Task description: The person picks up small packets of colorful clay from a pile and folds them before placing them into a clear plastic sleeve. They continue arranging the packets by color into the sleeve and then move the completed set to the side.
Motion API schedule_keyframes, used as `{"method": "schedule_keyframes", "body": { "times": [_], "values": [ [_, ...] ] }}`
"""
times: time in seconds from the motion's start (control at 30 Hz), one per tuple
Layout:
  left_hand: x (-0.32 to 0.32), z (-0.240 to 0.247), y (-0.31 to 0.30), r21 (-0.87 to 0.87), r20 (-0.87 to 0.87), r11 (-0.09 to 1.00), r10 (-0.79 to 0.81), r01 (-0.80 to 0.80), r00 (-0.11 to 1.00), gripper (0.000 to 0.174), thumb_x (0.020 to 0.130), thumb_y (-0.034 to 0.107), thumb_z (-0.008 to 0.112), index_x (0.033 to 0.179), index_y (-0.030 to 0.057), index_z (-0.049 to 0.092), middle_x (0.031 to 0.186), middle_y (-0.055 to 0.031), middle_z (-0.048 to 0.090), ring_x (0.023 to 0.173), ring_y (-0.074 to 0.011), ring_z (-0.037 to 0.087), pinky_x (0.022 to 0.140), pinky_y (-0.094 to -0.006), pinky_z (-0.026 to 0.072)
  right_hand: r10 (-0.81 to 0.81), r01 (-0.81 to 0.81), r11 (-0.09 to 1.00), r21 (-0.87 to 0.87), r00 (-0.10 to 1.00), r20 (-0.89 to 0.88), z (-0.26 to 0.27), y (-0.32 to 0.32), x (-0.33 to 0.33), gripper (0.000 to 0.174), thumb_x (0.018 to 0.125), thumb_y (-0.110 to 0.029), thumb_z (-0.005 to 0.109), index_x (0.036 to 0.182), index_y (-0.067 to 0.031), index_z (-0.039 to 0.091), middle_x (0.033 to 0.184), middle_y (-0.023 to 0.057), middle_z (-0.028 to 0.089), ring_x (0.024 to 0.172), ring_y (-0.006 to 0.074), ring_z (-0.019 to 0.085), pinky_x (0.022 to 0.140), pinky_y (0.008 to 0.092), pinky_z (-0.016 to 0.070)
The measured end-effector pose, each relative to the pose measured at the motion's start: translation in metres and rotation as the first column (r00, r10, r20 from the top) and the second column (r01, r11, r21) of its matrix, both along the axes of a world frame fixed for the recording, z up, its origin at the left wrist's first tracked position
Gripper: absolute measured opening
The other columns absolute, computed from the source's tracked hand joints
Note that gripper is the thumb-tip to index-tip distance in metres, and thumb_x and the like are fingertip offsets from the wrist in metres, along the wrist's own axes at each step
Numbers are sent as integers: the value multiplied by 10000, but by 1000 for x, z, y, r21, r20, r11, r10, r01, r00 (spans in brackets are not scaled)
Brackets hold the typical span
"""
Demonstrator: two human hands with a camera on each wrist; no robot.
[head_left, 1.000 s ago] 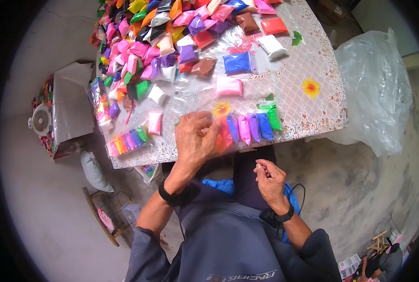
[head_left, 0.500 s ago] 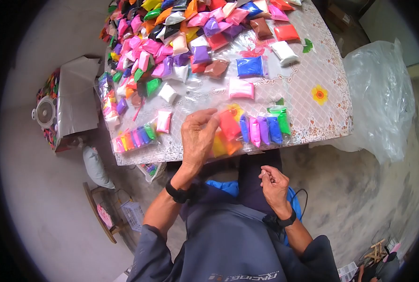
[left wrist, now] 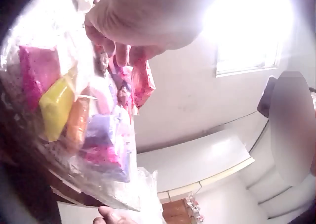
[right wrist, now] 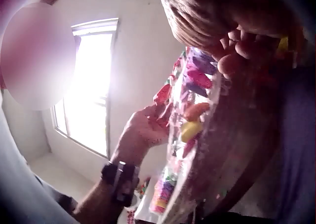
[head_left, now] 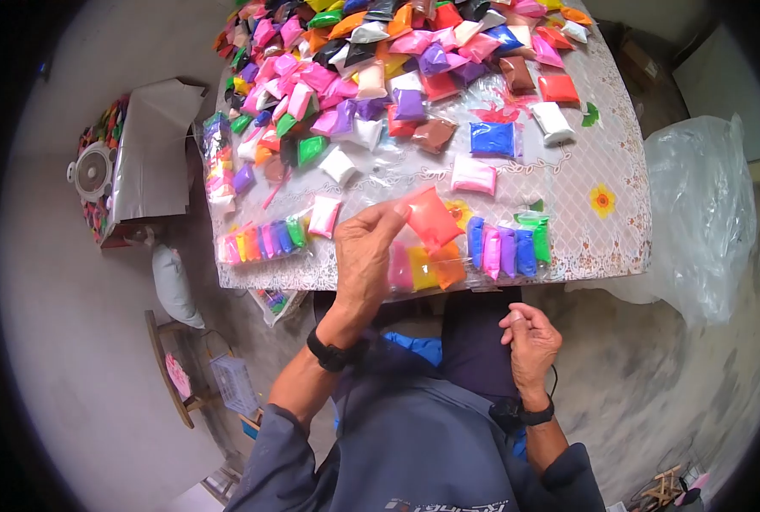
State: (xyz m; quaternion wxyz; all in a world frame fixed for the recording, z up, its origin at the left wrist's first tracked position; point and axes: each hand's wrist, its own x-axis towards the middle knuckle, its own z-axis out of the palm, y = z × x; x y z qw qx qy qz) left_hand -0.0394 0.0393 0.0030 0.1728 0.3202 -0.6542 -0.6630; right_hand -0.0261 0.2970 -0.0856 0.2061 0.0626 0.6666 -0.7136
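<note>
Between thumb and fingers my left hand (head_left: pixel 365 260) pinches a small red packet (head_left: pixel 435 219), held up over the table's near edge. In the left wrist view that red packet (left wrist: pixel 144 84) hangs from the fingertips. Below it, a pink, a yellow (head_left: pixel 422 267) and an orange packet (head_left: pixel 450 266) lie side by side in clear plastic. Just right stands a row of blue, pink, purple and green packets (head_left: pixel 506 247), also in clear film. My right hand (head_left: pixel 533 346) hovers over the lap, fingers loosely curled, holding nothing.
A big heap of colored packets (head_left: pixel 346 68) covers the table's far left. Single white, pink and blue packets (head_left: pixel 493 138) lie nearer. A filled clear bag of packets (head_left: pixel 261 241) sits at the front left edge. Clear plastic sheeting (head_left: pixel 702 213) hangs off the right side.
My left hand has raised the red packet away from the row, baring the yellow and orange ones beneath. The head view has shifted, and the right hand stays over the lap.
</note>
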Motion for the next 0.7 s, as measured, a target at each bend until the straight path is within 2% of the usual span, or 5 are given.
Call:
{"method": "schedule_keyframes", "body": {
  "times": [0.1,0.23,0.33,0.4,0.7],
  "values": [
    [11,15,5,162,-87,984,-63,77,994,191,917,158,740,935,-32,749,900,-65,725,840,-121,615,853,-289,455,9,-8,998,-60,1000,19,36,0,-15,199,1020,-118,606,1081,55,682,802,85,699,590,65,573,527,189,422],
    [24,40,22,219,-8,935,-283,278,959,207,955,146,685,959,-49,751,891,-39,717,818,-79,608,793,-231,477,103,-70,971,-227,985,137,68,-4,-26,324,1040,-238,597,1081,75,675,797,94,698,589,78,578,500,186,391],
    [36,50,30,469,39,783,-481,409,876,198,921,133,737,941,-64,739,969,-87,716,845,-125,643,761,-262,521,183,-106,935,-340,961,205,81,-8,-24,373,1018,-293,641,1070,74,685,780,83,695,590,77,581,493,189,386],
    [41,48,38,487,29,766,-495,421,868,202,923,133,734,935,-68,736,968,-93,714,843,-129,647,750,-265,525,346,-270,884,-381,927,145,83,-5,-20,371,1006,-303,657,1060,62,699,773,74,695,579,73,572,488,189,378],
    [52,48,42,416,-43,711,-608,567,793,172,924,108,723,903,-62,742,959,-95,708,890,-131,649,797,-280,521,360,-191,816,-545,906,222,91,4,11,381,929,-254,742,1115,76,700,786,61,693,561,68,540,515,195,399]
  ]
}}
